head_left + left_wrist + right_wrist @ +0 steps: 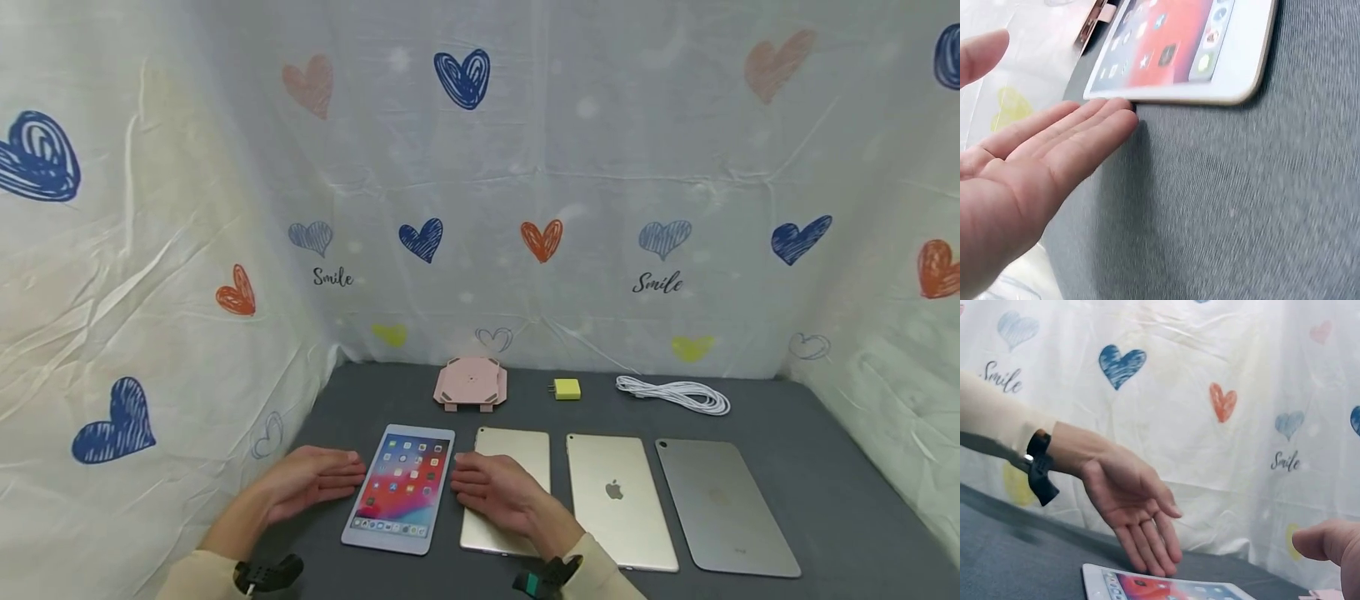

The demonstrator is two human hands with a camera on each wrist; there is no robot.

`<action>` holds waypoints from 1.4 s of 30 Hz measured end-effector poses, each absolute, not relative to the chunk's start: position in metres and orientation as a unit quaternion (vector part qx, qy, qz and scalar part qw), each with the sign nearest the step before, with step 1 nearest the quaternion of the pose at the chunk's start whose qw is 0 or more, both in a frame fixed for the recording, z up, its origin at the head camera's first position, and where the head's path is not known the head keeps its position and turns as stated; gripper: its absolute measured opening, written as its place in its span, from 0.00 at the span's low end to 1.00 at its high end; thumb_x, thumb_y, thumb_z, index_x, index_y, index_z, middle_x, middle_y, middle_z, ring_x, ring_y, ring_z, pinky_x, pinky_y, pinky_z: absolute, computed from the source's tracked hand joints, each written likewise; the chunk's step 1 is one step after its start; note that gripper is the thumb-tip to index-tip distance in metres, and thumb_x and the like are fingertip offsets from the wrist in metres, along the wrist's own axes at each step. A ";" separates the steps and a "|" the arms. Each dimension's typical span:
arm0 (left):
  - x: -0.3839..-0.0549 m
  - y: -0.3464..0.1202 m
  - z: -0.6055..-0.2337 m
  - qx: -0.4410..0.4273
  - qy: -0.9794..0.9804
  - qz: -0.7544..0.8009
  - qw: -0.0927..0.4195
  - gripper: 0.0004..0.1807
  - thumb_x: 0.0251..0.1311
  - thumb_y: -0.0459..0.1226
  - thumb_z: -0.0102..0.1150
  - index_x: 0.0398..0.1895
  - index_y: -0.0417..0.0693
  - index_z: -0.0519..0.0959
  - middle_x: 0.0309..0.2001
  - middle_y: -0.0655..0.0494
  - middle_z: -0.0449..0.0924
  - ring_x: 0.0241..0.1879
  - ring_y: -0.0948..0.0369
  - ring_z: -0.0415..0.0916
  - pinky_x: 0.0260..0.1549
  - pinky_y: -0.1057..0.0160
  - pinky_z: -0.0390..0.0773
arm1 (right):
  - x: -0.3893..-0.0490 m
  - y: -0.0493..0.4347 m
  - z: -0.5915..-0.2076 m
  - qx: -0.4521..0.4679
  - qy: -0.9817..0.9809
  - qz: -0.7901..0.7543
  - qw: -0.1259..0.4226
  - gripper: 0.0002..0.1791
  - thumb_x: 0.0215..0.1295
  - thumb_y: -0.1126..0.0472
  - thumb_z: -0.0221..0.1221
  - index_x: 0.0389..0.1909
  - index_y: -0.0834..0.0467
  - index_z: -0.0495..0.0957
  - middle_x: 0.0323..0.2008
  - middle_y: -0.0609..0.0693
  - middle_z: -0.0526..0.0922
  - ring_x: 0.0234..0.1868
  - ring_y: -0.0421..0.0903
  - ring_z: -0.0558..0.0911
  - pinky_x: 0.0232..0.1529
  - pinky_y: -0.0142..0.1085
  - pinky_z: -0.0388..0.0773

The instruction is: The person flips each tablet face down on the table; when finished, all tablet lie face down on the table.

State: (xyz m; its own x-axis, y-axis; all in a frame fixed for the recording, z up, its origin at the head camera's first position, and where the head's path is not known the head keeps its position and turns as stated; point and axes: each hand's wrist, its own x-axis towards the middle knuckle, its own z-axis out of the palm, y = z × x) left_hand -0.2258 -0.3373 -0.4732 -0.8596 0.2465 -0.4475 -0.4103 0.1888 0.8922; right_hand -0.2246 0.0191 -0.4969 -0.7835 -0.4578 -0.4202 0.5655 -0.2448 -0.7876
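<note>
A white-framed tablet lies face up on the dark cloth, its screen lit with app icons. My left hand is held at its left side, fingers straight and pointing toward the edge. In the left wrist view that hand has its fingertips close to the tablet's edge; whether they touch it, I cannot tell. On the other side my right hand has its fingers extended near the right edge, above a gold tablet lying face down. Only the right thumb shows in the right wrist view.
Further right lie a second gold tablet with an apple logo and a grey tablet, both face down. Along the back are a pink folding stand, a yellow plug adapter and a coiled white cable. Heart-printed curtains surround the table.
</note>
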 end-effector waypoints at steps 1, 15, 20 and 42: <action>-0.225 -0.335 -0.473 -0.061 0.728 0.633 0.255 0.40 0.83 0.44 0.57 0.78 0.16 0.58 0.74 0.23 0.72 0.73 0.36 0.77 0.71 0.40 0.80 | -0.224 0.017 -0.497 0.050 0.520 -0.788 0.325 0.45 0.80 0.53 0.65 0.81 0.76 0.56 0.75 0.74 0.72 0.80 0.69 0.70 0.83 0.62 0.64; -0.221 -0.332 -0.481 -0.102 0.711 0.661 0.219 0.33 0.83 0.40 0.58 0.74 0.18 0.66 0.66 0.28 0.82 0.62 0.46 0.87 0.64 0.46 0.86 | -0.219 0.003 -0.500 0.050 0.520 -0.791 0.318 0.32 0.81 0.56 0.57 0.74 0.75 0.68 0.73 0.74 0.74 0.76 0.68 0.74 0.83 0.63 0.66; -0.220 -0.329 -0.485 -0.109 0.707 0.668 0.203 0.32 0.82 0.38 0.59 0.72 0.17 0.67 0.62 0.30 0.85 0.58 0.49 0.88 0.63 0.46 0.88 | -0.220 -0.002 -0.499 0.057 0.529 -0.789 0.307 0.34 0.78 0.56 0.60 0.74 0.76 0.67 0.72 0.73 0.75 0.75 0.66 0.76 0.83 0.62 0.65; -0.226 -0.302 -0.485 -0.085 0.740 0.627 0.227 0.29 0.80 0.41 0.62 0.68 0.23 0.76 0.59 0.35 0.87 0.56 0.49 0.89 0.61 0.47 0.89 | -0.218 0.001 -0.484 0.053 0.493 -0.817 0.295 0.36 0.78 0.50 0.58 0.74 0.71 0.66 0.65 0.67 0.78 0.63 0.57 0.80 0.79 0.53 0.75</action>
State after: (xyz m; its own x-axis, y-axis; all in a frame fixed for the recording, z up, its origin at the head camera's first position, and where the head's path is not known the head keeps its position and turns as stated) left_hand -0.2261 -0.3022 -0.4853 -0.8820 0.1589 -0.4436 -0.4114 0.1994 0.8894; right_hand -0.2176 0.0006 -0.4843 -0.8200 -0.4301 -0.3776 0.5347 -0.3403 -0.7735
